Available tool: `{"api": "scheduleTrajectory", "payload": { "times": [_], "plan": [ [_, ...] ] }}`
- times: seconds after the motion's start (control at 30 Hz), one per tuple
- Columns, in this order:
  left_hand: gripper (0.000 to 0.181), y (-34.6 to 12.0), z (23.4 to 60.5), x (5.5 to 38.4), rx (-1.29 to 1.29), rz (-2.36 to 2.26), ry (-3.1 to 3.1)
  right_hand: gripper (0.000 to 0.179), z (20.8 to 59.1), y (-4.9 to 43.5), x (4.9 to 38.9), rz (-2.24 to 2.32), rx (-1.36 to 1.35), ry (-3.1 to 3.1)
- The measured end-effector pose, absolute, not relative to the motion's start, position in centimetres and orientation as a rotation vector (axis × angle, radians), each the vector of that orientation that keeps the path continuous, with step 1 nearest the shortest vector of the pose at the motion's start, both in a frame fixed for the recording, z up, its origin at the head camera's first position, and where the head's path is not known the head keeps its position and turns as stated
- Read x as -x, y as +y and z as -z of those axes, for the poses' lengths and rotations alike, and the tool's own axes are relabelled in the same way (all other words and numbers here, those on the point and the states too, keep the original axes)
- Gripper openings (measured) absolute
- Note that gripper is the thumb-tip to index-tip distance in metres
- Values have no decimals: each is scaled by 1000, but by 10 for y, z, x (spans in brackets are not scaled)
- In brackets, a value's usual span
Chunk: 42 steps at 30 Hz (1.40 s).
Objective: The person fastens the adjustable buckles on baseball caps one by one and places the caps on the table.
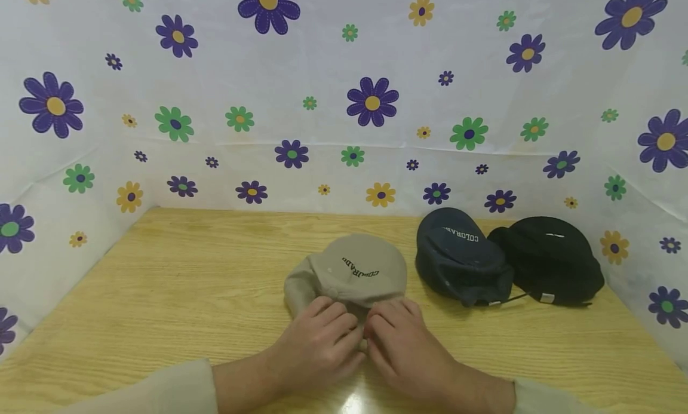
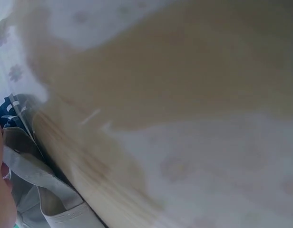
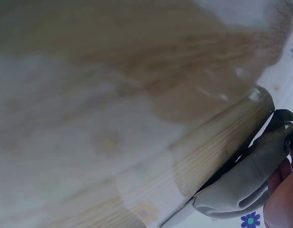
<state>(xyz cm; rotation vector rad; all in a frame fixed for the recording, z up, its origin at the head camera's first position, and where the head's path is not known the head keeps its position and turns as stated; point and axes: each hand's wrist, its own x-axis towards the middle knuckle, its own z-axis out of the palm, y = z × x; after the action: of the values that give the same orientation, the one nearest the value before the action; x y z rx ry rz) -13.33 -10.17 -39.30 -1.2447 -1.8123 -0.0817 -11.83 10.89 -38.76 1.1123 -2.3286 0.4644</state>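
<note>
A beige cap (image 1: 371, 258) with dark "COLORADO" lettering sits on the table in the head view, its lettered front turned away from the person. At its near edge, the left hand (image 1: 319, 345) pinches the cap's back band with curled fingers. Close beside it, the right hand (image 1: 405, 348) pinches the same band from the other side. A small beige strap end (image 1: 364, 345) shows between the hands. The left wrist view shows the beige fabric (image 2: 32, 175) beside the hand; a small dark round fitting (image 3: 288, 142) lies by the fingers in the right wrist view. Fingertips are mostly hidden.
To the right stands a navy cap (image 1: 457, 247), also lettered, and against it a black cap (image 1: 553, 253) with a loose strap and metal clasp. All rest on a wooden table (image 1: 204, 270). A white flowered cloth (image 1: 322, 61) encloses the back and sides.
</note>
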Motion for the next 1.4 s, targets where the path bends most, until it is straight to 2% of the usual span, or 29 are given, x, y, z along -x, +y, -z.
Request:
{"api": "scheduleTrajectory", "payload": {
  "times": [0.23,0.47,0.73,1.13,1.4],
  "plan": [
    [18,-100,393,134,1273,82,-1757,4,388,107,117,-442,-1127,-2350],
    [20,-102,394,136,1276,103,-1808,13,387,109,117,-461,-1063,-2409],
    [15,-103,394,137,1279,-3,-1819,15,386,110,118,-416,-1073,-2440],
    [14,-101,395,138,1282,-75,-1833,11,386,112,119,-296,-1086,-2505],
    [13,-102,392,137,1302,-98,-1863,19,387,112,120,-284,-1081,-2449]
  ]
}}
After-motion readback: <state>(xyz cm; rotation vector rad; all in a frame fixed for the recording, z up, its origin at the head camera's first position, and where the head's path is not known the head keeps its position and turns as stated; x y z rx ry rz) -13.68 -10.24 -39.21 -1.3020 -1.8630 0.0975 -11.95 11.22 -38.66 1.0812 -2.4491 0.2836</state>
